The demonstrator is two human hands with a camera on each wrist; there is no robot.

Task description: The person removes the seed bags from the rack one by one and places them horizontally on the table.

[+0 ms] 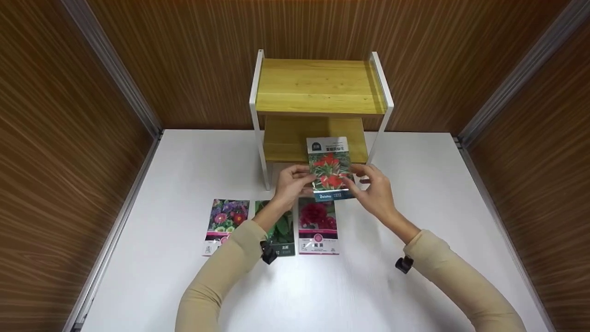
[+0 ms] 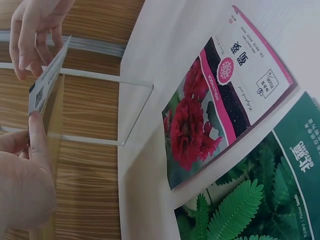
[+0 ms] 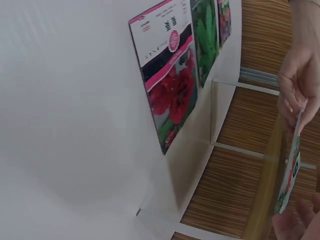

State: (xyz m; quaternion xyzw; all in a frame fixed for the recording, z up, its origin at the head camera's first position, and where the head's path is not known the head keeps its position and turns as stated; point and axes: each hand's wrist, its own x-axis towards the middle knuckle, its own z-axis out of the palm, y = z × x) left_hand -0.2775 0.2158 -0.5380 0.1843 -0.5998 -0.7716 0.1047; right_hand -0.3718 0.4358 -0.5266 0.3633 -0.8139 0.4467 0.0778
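Upright over the middle of the table, in front of the shelf, is a seed packet (image 1: 329,168) with red flowers on its front. My left hand (image 1: 290,185) pinches its left edge, thumb on the front face. At the lower right edge, my right hand (image 1: 375,191) holds the packet between thumb and fingers, some fingers hidden behind it. From the left wrist, the packet's pale back (image 2: 47,82) shows, with a printed square code. Nearly edge-on, the packet (image 3: 290,175) spans both hands in the right wrist view.
A two-tier wooden shelf (image 1: 320,87) with white side frames stands against the back wall. On the white table (image 1: 152,240) lie a hollyhock packet (image 1: 318,226), a green-leaf packet (image 1: 283,233) partly under my left forearm, and a mixed-flower packet (image 1: 226,221). Wood-grain walls enclose the sides.
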